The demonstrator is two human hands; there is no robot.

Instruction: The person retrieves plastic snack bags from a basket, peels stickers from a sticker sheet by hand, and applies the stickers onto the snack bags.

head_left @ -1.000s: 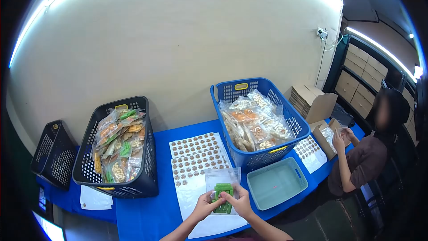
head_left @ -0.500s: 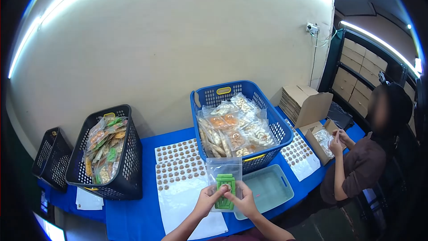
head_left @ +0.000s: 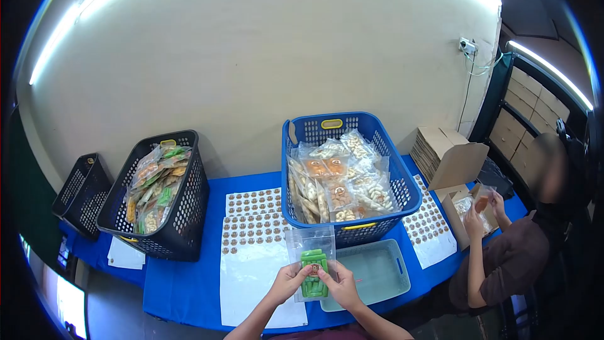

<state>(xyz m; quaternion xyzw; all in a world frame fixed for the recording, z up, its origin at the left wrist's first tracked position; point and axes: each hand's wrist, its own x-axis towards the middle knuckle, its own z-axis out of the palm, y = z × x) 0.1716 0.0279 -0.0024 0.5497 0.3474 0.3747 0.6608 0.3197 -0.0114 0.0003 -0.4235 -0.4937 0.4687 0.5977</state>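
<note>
Both hands hold a clear zip bag of green stick-shaped snacks (head_left: 313, 255) upright over the table's front edge. My left hand (head_left: 289, 282) pinches its left side, thumb on the front. On the right side my right hand (head_left: 341, 285) grips it the same way. Between the two thumb tips a round brown sticker (head_left: 314, 269) shows on the bag's front. Behind the bag lies a sheet of round stickers (head_left: 257, 234), its lower part bare white. A shallow pale green tray (head_left: 377, 272) sits just right of my right hand.
A blue basket (head_left: 377, 219) of bagged snacks stands beyond the tray. Black baskets (head_left: 182, 239) are at left, one full of bags. At right, a co-worker (head_left: 503, 258) holds a small bag beside an open carton (head_left: 457, 230) and more stickers (head_left: 430, 230).
My thumbs have drawn apart slightly, so the sticker between them shows more fully. The camera view has shifted. The co-worker now holds up a bag with brownish-orange contents.
</note>
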